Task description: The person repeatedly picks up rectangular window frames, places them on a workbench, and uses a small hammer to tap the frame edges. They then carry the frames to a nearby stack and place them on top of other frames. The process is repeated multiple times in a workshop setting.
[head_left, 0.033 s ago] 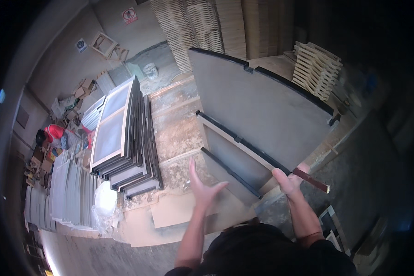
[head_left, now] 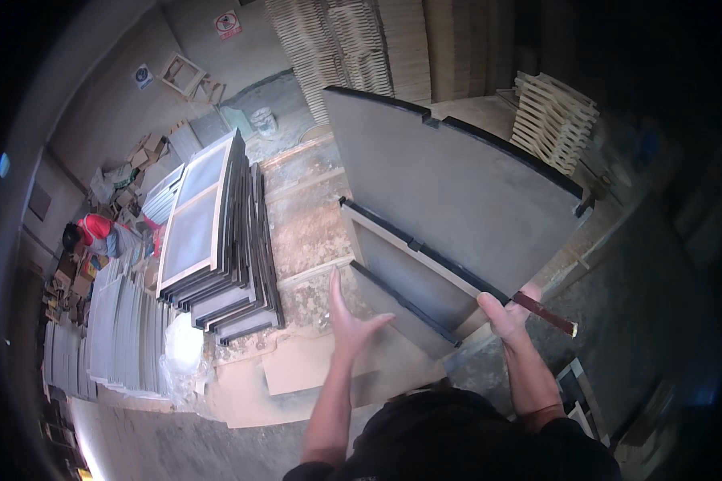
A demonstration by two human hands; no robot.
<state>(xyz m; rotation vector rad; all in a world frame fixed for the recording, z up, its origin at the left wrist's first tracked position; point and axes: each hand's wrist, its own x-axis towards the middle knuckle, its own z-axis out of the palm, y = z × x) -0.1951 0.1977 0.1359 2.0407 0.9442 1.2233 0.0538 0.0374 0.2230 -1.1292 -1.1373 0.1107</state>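
Note:
My right hand (head_left: 505, 319) is closed around a flat, dark red-brown stick (head_left: 547, 313) with a pale end, at the near right end of a black-edged framed panel (head_left: 413, 244). Behind that panel stands a large grey panel (head_left: 457, 176) with a black, notched top edge. My left hand (head_left: 351, 321), thumb spread wide from the fingers, is open beside a lower grey panel (head_left: 397, 309) with a black edge. Nothing shows in its grasp. How the panels are supported underneath is hidden.
Left of the panels lies a stack of framed panels (head_left: 200, 216) on a worn wooden platform (head_left: 305, 216). A person in red (head_left: 96, 232) bends among thin grey boards (head_left: 124, 321) at far left. Slatted wooden pieces (head_left: 553, 120) are piled at the back right.
The standing panels have shifted very slightly to the left, and my left hand has moved a little with them. My right hand keeps its hold on the stick.

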